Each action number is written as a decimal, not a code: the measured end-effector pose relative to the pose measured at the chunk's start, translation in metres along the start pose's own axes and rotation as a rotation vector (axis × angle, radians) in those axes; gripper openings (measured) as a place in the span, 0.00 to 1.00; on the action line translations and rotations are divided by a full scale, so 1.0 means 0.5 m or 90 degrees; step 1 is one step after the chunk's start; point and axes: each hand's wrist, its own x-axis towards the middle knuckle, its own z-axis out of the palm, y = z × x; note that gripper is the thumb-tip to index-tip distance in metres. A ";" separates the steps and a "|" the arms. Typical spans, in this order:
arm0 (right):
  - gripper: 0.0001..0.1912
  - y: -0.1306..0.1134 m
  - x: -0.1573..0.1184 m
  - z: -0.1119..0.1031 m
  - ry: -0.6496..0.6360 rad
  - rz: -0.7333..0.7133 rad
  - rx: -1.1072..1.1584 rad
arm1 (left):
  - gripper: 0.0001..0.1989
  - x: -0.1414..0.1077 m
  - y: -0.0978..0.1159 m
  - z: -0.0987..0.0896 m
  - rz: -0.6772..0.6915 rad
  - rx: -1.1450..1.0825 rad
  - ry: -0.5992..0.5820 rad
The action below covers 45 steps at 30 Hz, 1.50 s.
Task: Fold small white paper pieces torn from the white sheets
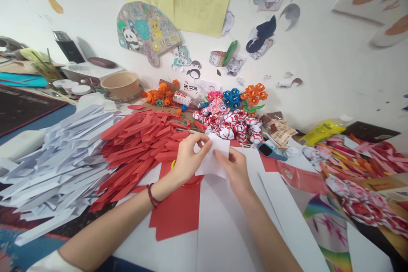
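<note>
Between my two hands is a small white sheet of paper (214, 165), held up over the table. My left hand (191, 155) pinches its upper left edge between thumb and fingers. On the right side, my right hand (234, 168) grips the sheet with the thumb in front and the fingers partly hidden behind it. Below lie red paper sheets (177, 216) and large white paper sheets (223, 225). A red round handle, perhaps of scissors (193, 181), shows partly under my left hand.
Piles of folded white strips (63, 153) and red strips (137, 144) lie on the left. Red-and-white paper flowers (226, 129) stand behind my hands. A blue smartwatch (266, 149), a yellow bottle (325, 131) and colourful strips (357, 155) lie to the right.
</note>
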 end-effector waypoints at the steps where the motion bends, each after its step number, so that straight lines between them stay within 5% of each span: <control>1: 0.18 0.001 0.001 0.000 -0.002 0.004 0.002 | 0.07 -0.001 -0.001 0.001 -0.004 -0.005 -0.012; 9: 0.14 -0.003 0.003 -0.011 0.042 -0.071 -0.073 | 0.06 0.002 0.002 -0.002 -0.020 -0.018 -0.112; 29: 0.12 -0.002 0.004 -0.020 0.093 -0.161 -0.280 | 0.05 0.007 -0.017 -0.005 0.060 0.106 -0.133; 45: 0.11 -0.006 0.001 -0.020 0.071 -0.165 -0.293 | 0.05 0.010 -0.015 -0.006 0.083 0.145 -0.126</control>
